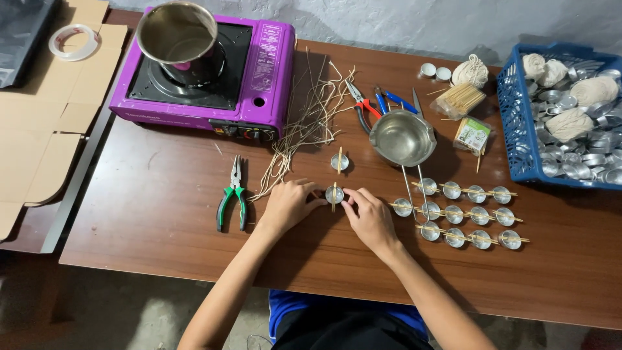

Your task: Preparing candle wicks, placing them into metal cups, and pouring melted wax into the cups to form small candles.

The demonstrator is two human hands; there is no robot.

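A small round metal cup (334, 194) with a thin wooden stick across its top sits near the middle of the brown table (162, 214). My left hand (289, 204) touches it from the left with its fingertips. My right hand (369, 217) pinches it from the right. A second cup with a stick (339, 161) stands just beyond. To the right lie three rows of similar cups (466, 215), each row crossed by sticks.
A purple portable stove (259, 71) with a steel pot (178, 39) stands at the back left. Loose wick strands (304, 126), green pliers (232, 198), red and blue cutters (366, 104), a ladle pan (403, 137), a stick bundle (459, 98) and a blue basket (515, 129) surround the hands.
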